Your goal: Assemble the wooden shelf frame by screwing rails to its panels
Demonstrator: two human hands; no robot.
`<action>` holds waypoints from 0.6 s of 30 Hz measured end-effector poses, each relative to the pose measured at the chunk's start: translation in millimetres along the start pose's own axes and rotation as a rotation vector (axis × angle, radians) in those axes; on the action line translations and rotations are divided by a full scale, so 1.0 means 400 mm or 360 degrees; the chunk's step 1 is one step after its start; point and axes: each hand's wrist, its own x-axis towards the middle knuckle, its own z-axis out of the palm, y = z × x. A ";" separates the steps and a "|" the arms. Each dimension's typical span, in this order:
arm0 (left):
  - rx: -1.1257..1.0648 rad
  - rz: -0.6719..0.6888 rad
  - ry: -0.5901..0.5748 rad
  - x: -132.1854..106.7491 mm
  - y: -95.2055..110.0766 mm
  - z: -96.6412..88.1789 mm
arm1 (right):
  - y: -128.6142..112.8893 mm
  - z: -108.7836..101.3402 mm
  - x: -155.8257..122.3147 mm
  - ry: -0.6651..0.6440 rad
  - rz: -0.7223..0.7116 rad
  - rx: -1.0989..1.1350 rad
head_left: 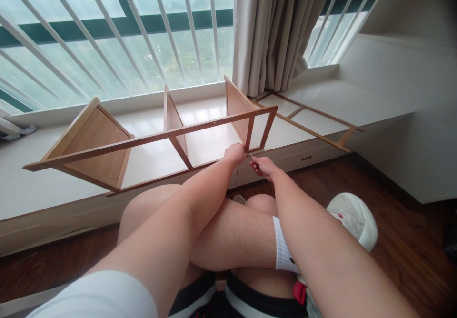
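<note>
A light-brown wooden shelf frame (150, 138) lies on its side on the white window seat (32, 184), with three upright panels between two long rails. My left hand (234, 153) grips the frame's lower rail near its right end. Just right of it, my right hand (262, 166) holds a small red-handled tool whose thin metal tip (251, 155) points at the same joint. The tool's handle is mostly hidden in my fist.
A second flat wooden frame (314, 123) lies on the seat to the right, partly under the beige curtain (274, 27). White window bars rise behind. I sit cross-legged on the dark wood floor (403, 242); my white shoe (353, 218) is at right.
</note>
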 end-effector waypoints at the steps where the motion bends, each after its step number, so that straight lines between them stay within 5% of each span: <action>1: -0.0001 0.0001 0.0001 0.001 0.000 0.001 | -0.001 0.001 -0.001 -0.0011 0.0003 0.0011; 18: -0.0032 0.0016 -0.0009 0.004 -0.002 0.002 | -0.010 0.007 0.000 0.0021 -0.0026 -0.0116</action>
